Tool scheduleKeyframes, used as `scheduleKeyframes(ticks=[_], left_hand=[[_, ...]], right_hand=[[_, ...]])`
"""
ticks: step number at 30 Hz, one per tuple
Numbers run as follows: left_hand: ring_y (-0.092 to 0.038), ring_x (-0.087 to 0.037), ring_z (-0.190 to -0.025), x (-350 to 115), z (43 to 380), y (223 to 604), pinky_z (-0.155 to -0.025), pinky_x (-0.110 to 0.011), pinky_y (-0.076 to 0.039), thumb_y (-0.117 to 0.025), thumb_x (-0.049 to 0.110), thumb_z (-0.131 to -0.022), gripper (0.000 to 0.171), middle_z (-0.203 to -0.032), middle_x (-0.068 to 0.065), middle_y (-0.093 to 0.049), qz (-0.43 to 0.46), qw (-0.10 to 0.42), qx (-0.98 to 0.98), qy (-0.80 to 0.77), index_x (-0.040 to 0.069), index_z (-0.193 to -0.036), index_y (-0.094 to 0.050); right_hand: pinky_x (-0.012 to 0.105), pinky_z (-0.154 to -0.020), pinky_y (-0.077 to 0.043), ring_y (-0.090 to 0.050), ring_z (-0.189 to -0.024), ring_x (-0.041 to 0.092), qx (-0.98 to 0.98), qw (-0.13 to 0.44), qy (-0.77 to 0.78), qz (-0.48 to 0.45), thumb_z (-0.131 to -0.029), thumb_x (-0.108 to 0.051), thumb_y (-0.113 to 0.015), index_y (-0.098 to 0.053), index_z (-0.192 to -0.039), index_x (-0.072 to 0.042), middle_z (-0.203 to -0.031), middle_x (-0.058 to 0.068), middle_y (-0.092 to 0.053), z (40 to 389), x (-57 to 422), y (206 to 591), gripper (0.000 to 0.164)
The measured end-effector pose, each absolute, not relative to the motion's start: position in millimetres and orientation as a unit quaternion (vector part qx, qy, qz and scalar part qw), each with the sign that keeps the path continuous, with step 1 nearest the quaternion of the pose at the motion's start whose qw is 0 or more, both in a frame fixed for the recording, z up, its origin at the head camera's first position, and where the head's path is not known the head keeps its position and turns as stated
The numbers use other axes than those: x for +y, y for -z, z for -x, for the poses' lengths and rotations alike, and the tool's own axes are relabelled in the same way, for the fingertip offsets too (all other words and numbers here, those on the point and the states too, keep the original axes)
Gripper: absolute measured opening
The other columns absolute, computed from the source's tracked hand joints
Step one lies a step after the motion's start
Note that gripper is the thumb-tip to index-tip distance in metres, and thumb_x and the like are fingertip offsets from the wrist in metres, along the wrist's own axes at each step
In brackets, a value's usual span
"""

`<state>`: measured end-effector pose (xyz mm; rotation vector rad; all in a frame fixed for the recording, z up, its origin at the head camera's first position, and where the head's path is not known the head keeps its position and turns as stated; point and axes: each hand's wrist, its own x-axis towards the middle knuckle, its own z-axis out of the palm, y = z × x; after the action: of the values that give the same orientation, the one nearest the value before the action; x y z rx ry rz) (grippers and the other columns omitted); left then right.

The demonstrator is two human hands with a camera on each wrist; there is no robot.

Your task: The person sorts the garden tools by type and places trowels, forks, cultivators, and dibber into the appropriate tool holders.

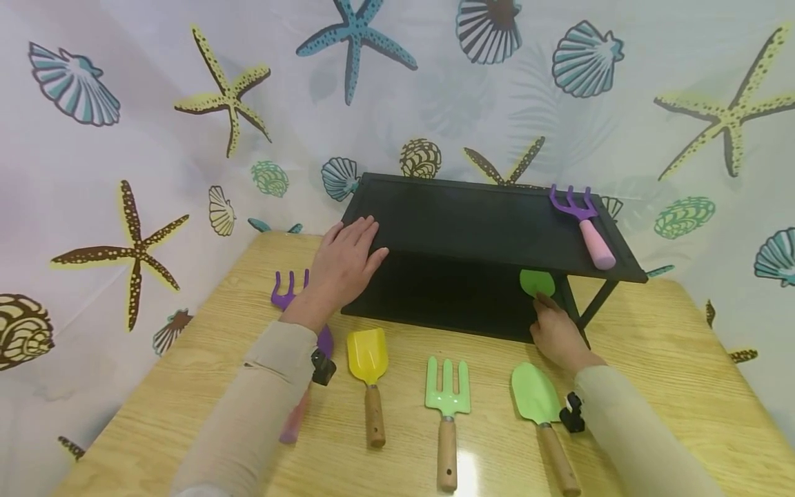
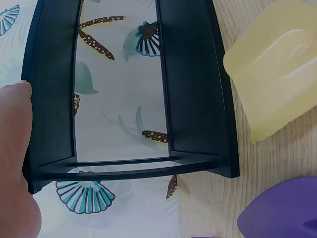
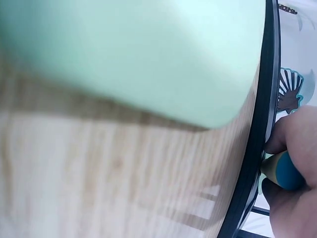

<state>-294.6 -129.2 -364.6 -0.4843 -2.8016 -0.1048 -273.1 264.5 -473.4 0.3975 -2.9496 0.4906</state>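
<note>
Pinching grn tool [image 1: 536,280] | R hand [image 1: 558,335] | L hand [image 1: 345,265] on blk rack [image 1: 459,215]

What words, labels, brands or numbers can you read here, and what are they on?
None: no word, label, brand, number or sign can be read in any view.
The cloth bears only pictures, such as starfish and shells.
The shelf, the yellow scoop and the green fork show no lettering.
Any marking on the black wrist gadgets is too small to read.

Smooth blk. rack [image 1: 453,215], glossy wd.-grain tbl. [image 1: 667,359]
</note>
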Motion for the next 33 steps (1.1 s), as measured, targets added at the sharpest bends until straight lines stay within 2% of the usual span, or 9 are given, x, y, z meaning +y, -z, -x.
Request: scheduleKeyframes(ticks=[5,12,20,26,33], left_hand=[[-0.023,-0.023,-0.153,-127.0,294.6,365.7,-0.128,-0.045,-0.009,-0.032,0.052,-0.104,0.065,-0.165,-0.005,-0.027,0.169,0.146,-0.974,0.043,0.014,-0.157,-0.027],[-0.023,-0.023,-0.153,-126.6,294.8,366.0,-0.128,-0.045,-0.009,-0.035,0.05,-0.105,0.064,-0.165,-0.005,-0.027,0.17,0.148,-0.973,0.046,0.014,-0.157,-0.027],[-0.023,-0.024,-0.153,-126.8,293.3,363.4,-0.128,-0.045,-0.009,-0.032,0.052,-0.104,0.066,-0.165,-0.005,-0.026,0.17,0.145,-0.974,0.042,0.014,-0.158,-0.026],[-0.023,-0.023,-0.153,-127.5,294.3,364.9,-0.128,-0.045,-0.009,-0.033,0.052,-0.104,0.065,-0.165,-0.005,-0.027,0.17,0.146,-0.973,0.045,0.014,-0.157,-0.027],[-0.023,-0.024,-0.153,-128.3,293.9,364.2,-0.127,-0.046,-0.009,-0.034,0.051,-0.104,0.065,-0.165,-0.006,-0.027,0.169,0.149,-0.973,0.045,0.014,-0.157,-0.027]], right_hand=[[0.064,-0.104,-0.042,-0.041,-0.131,0.057,-0.976,0.062,-0.166,-0.129,-0.091,0.001,-0.049,-0.042,-0.134,0.023,-0.146,0.041,-0.035,270.5,267.4,473.7,0.049],[0.066,-0.109,-0.036,-0.035,-0.136,0.056,-0.974,0.058,-0.185,-0.121,-0.097,-0.012,-0.051,-0.039,-0.141,0.018,-0.15,0.04,-0.031,264.4,269.2,466.7,0.054],[0.067,-0.109,-0.034,-0.031,-0.138,0.055,-0.97,0.072,-0.197,-0.125,-0.096,-0.013,-0.057,-0.041,-0.14,0.016,-0.151,0.038,-0.029,251.8,271.4,456.6,0.056],[0.068,-0.106,-0.036,-0.034,-0.136,0.055,-0.961,0.101,-0.214,-0.142,-0.094,-0.01,-0.059,-0.043,-0.139,0.015,-0.15,0.037,-0.031,236.3,273.2,450.2,0.054],[0.068,-0.107,-0.035,-0.032,-0.138,0.053,-0.96,0.108,-0.219,-0.139,-0.094,-0.012,-0.059,-0.039,-0.143,0.014,-0.152,0.033,-0.032,215.6,274.7,442.0,0.059]])
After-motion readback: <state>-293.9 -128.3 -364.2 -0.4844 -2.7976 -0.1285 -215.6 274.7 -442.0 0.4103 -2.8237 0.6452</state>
